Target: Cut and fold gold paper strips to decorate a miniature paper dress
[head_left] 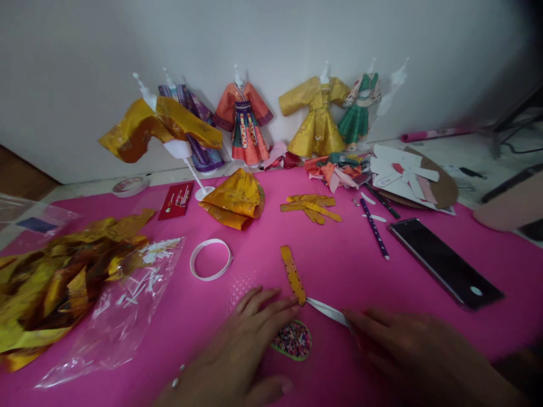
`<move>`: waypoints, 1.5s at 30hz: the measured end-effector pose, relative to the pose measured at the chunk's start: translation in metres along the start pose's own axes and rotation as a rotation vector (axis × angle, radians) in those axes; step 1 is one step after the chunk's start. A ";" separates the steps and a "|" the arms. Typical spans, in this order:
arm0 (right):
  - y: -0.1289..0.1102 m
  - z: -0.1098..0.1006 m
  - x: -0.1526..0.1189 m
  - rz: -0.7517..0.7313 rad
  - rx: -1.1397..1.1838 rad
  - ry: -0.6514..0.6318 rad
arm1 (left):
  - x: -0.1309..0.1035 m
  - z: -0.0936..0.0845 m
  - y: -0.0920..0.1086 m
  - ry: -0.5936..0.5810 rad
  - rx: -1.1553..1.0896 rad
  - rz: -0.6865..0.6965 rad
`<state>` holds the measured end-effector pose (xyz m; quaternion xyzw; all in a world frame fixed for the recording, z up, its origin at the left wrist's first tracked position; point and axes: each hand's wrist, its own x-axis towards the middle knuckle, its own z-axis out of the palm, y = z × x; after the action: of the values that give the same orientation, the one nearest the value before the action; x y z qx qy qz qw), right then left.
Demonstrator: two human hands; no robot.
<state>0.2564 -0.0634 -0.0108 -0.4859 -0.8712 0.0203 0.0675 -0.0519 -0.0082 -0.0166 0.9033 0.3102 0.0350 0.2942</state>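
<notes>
The left hand (252, 336) lies with its grip apart, fingers loosely spread, fingertips at the lower end of a yellow strip (291, 271) dotted with dark marks, near the middle of the pink tabletop (254, 249). The right hand (407, 336) is blurred, its grip clamped on a white pointed tool (326, 311) whose tip meets that same end. Just beside the left fingers sits a green-rimmed dish (293, 340) of many-coloured beads. Of the writing, a red card (175, 200) at the far left bears pale lettering, too small to read; a round white roll (129, 186) near it has reddish print, also illegible. At the far right, white paper pieces (392, 164) carry faint small marks, beyond a dark-screened phone (445, 263)
</notes>
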 end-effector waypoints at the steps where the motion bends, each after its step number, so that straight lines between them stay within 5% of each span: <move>1: 0.000 0.000 0.000 -0.004 -0.008 0.005 | 0.000 0.000 0.000 -0.001 0.003 0.004; 45: -0.002 -0.005 0.004 0.000 0.016 0.014 | -0.001 0.002 -0.003 0.025 -0.038 0.006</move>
<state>0.2533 -0.0609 -0.0053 -0.4854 -0.8705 0.0239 0.0777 -0.0533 -0.0078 -0.0194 0.8981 0.3102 0.0529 0.3071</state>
